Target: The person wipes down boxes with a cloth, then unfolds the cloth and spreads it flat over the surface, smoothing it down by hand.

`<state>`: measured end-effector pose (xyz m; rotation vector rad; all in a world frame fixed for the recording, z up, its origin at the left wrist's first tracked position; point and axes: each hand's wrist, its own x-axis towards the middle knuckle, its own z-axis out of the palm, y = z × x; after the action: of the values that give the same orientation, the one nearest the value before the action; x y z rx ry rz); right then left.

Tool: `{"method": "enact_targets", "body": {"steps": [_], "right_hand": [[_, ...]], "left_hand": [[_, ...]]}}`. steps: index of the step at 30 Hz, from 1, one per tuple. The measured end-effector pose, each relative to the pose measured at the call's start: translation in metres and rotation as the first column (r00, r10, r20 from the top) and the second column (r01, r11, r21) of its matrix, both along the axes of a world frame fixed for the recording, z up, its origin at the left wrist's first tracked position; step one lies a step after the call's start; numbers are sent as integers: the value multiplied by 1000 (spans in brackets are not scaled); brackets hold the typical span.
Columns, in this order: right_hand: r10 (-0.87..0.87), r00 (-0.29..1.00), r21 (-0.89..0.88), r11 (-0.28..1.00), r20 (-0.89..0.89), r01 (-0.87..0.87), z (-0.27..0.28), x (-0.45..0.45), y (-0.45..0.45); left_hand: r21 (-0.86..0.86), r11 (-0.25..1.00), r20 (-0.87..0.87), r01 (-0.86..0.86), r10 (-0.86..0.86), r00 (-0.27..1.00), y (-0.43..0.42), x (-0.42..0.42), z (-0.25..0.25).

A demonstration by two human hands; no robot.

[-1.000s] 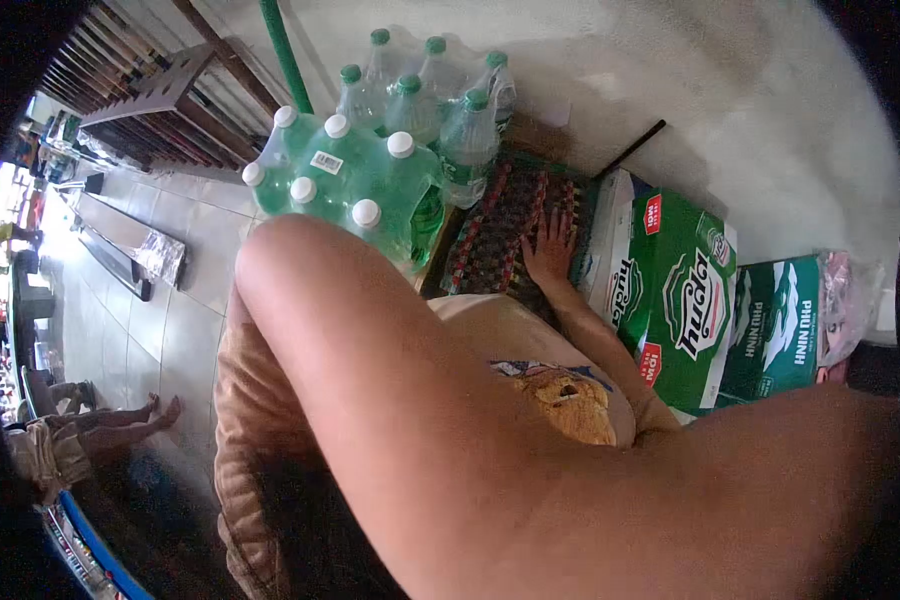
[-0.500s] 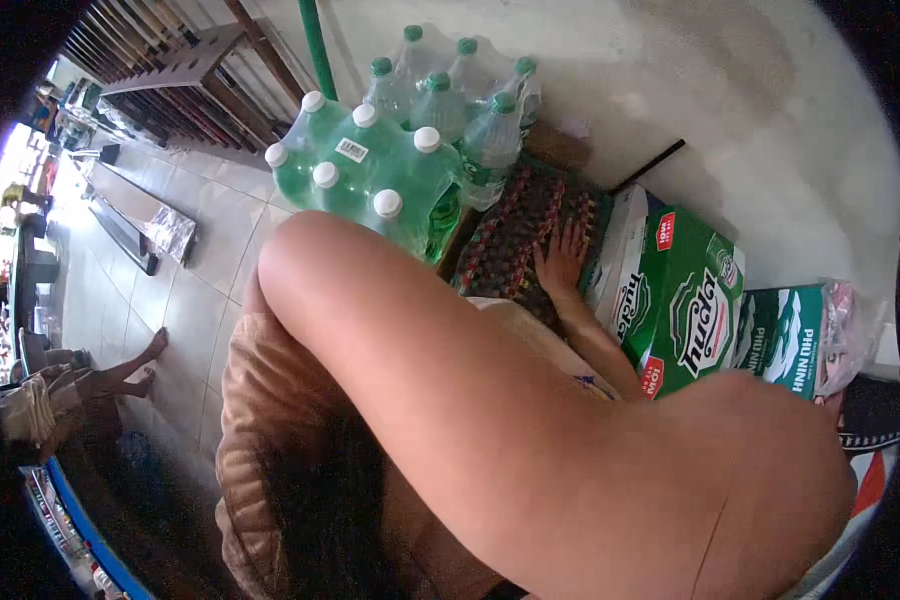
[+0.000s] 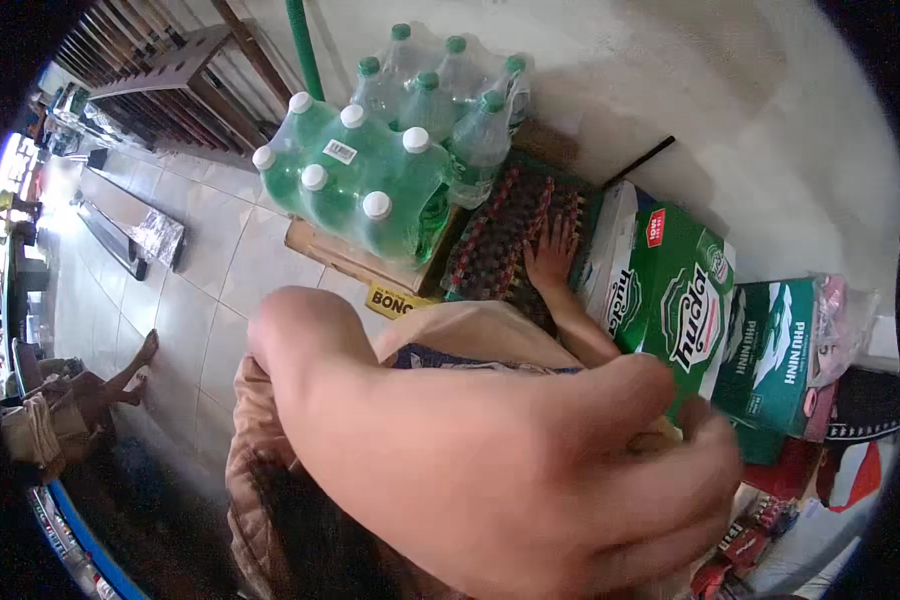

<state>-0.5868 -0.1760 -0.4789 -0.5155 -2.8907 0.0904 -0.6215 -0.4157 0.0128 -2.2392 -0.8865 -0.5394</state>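
Note:
My left hand (image 3: 660, 470) is large and slightly blurred close to the camera. Its fingers are loosely curled, with a gap between thumb and index finger and nothing visible in it. The bent left elbow is at the left. My right hand (image 3: 551, 258) lies palm down, fingers spread, on a dark woven mat (image 3: 495, 230) patterned in red. Left of the mat are a wrapped pack of green bottles with white caps (image 3: 365, 180) and clear bottles with green caps (image 3: 478, 140). A green and white Huda box (image 3: 685, 300) stands at its right.
A teal Phu Ninh box (image 3: 770, 350) and a plastic-wrapped pink item (image 3: 838, 320) are at the right. A yellow label (image 3: 398, 301) shows below the bottles. Another person's legs (image 3: 110, 385) and a rack of sticks (image 3: 170, 95) are at the left, by the tiled floor (image 3: 205, 270).
My left arm has swung down from the head, so its hand now shows in front of the camera. The yellow label has come into view. My right hand stays on the mat.

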Motion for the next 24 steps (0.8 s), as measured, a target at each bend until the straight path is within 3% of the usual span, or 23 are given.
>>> {"method": "enact_targets", "body": {"steps": [4,7,9,11,13,14,15,16,18,19,20,21,22,24], "right_hand": [[-10,1000,9,1000,15,10,-2,-4,0],[-7,1000,2,1000,13,7,1,-1,-2],[-13,1000,-19,1000,20,13,5,1,-2],[-21,998,-64,998,64,25,3,0,-2],[-7,1000,-55,998,6,8,-4,-3,0],[5,999,-39,999,-44,-7,-6,-3,0],[31,991,-32,999,-127,-36,-1,-3,-1],[59,976,-21,998,-209,-65,0,-1,1],[46,993,-49,997,-105,-52,0,-4,3],[38,999,-79,996,1,-37,-4,-5,5],[32,994,-108,994,106,-21,-5,-7,6],[-10,996,-160,987,87,24,5,-8,1],[-12,996,-161,987,84,25,3,-7,1],[31,999,-31,999,7,-31,-11,-4,6]], "left_hand": [[270,960,-11,-71,77,997,-27,3,-19],[417,827,532,-378,115,839,-55,42,-72],[417,772,683,-480,83,726,-55,43,-92],[348,879,750,-325,-53,660,-46,21,-99],[394,901,765,-183,-211,609,-17,-10,-123],[284,939,765,-195,-99,636,-4,-22,-137],[47,961,758,-274,145,637,7,-25,-144],[-110,962,757,-251,245,605,28,-30,-167],[-339,919,749,-201,393,534,67,-41,-223],[-337,920,749,-200,391,535,79,-47,-256],[-512,831,685,-218,548,479,89,-53,-292],[-669,709,590,-223,689,421,93,-56,-325],[-669,709,588,-223,689,423,93,-58,-351],[-862,365,214,-352,891,400,90,-61,-397]]}}
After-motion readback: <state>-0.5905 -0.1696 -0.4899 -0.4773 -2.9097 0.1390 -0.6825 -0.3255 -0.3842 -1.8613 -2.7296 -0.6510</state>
